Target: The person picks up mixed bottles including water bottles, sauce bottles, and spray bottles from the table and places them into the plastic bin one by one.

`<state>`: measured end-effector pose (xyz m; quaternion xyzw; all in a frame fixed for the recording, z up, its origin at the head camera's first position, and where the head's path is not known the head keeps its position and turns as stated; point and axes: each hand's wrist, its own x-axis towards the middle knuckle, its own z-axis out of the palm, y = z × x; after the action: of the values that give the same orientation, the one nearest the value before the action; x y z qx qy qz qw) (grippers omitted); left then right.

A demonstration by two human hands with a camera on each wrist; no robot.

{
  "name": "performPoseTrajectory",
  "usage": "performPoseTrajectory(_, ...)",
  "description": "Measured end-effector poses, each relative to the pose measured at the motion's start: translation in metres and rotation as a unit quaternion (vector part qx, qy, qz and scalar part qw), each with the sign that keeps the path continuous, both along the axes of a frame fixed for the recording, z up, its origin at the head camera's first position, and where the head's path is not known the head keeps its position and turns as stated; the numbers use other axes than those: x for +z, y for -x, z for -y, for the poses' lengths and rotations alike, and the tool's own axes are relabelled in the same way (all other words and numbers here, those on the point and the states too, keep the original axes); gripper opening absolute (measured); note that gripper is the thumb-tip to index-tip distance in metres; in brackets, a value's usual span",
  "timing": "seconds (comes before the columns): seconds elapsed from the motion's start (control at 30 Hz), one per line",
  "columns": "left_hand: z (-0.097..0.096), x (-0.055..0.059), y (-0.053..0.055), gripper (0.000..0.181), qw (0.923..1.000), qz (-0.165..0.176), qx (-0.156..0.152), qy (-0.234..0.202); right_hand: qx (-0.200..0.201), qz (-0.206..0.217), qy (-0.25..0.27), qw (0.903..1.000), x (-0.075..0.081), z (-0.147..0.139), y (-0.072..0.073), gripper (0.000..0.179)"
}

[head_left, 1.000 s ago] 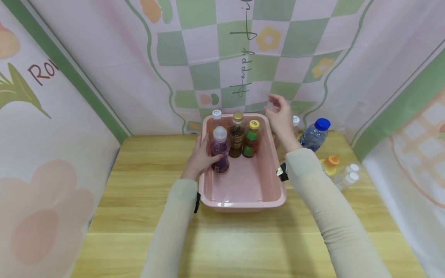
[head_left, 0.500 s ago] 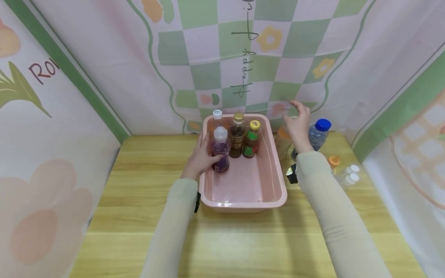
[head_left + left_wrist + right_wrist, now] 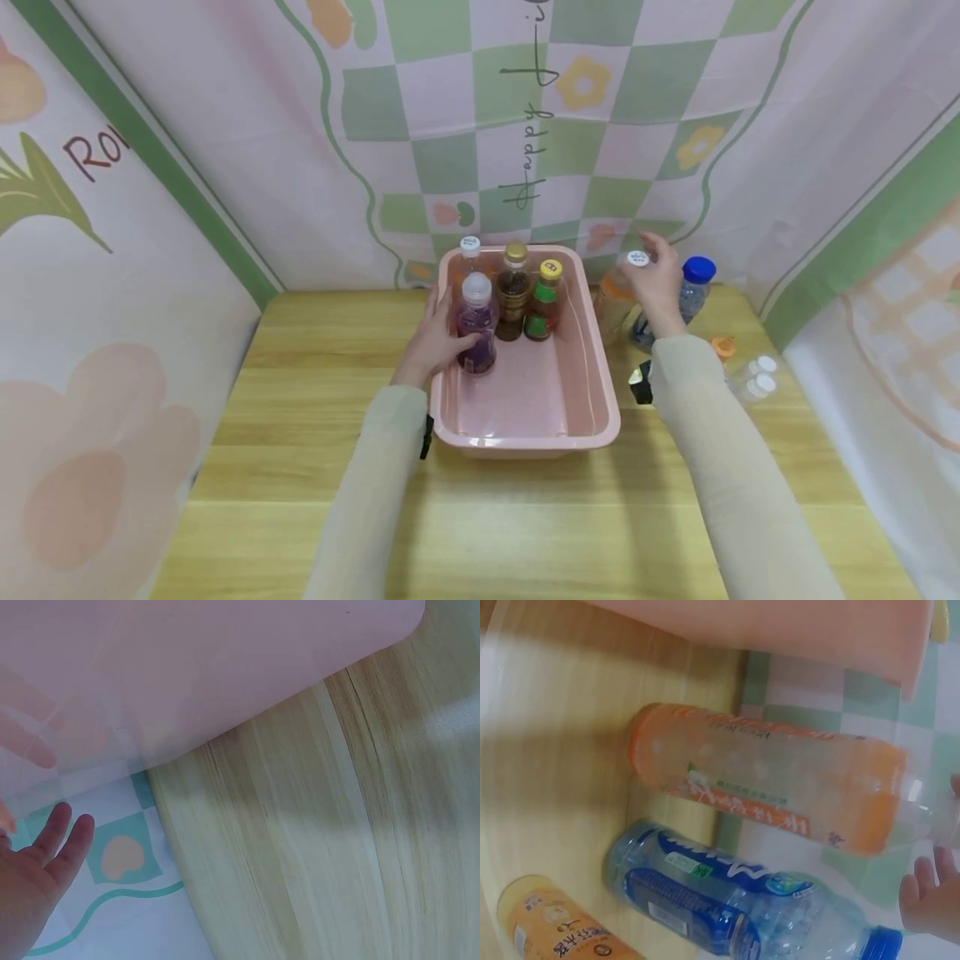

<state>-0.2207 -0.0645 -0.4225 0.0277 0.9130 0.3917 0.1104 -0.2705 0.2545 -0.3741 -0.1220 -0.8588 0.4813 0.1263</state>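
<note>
My left hand (image 3: 431, 342) reaches over the left rim of the pink basin (image 3: 525, 442), its thumb across a purple bottle (image 3: 477, 329) with a clear cap standing inside. In the left wrist view, two outstretched fingers (image 3: 71, 851) show outside the basin, others through its translucent wall. Right of the basin, my right hand (image 3: 660, 283) holds the white-capped top of a clear bottle with an orange label (image 3: 765, 780). That bottle stands upright on the table, close beside a blue-capped bottle (image 3: 697, 900).
Behind the purple bottle in the basin stand a white-capped bottle (image 3: 470, 262), a gold-capped dark bottle (image 3: 512, 292) and a yellow-capped, green-labelled bottle (image 3: 542, 308). An orange-topped bottle (image 3: 562, 922) and small white-capped bottles (image 3: 761, 385) stand at the right. Patterned curtains (image 3: 450, 100) hang behind the table.
My right hand has moved right and down from beside the basin's back corner to the cap of the orange-labelled bottle, closing around it. The left hand has stayed put.
</note>
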Motion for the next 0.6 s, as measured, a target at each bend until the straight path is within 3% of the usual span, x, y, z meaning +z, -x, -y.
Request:
performPoseTrajectory(0.33,0.0006,0.0005,0.0000,0.099,1.0000,0.002,0.003,-0.002,-0.007,0.025,-0.004,0.9997,-0.0020,-0.0054,-0.0046,0.066)
performPoseTrajectory(0.6,-0.0005,0.0024,-0.0010,0.098,0.9999,0.006,0.007,-0.008,-0.019,0.027,0.028,0.9991,-0.0024,-0.0072,-0.0027,0.068)
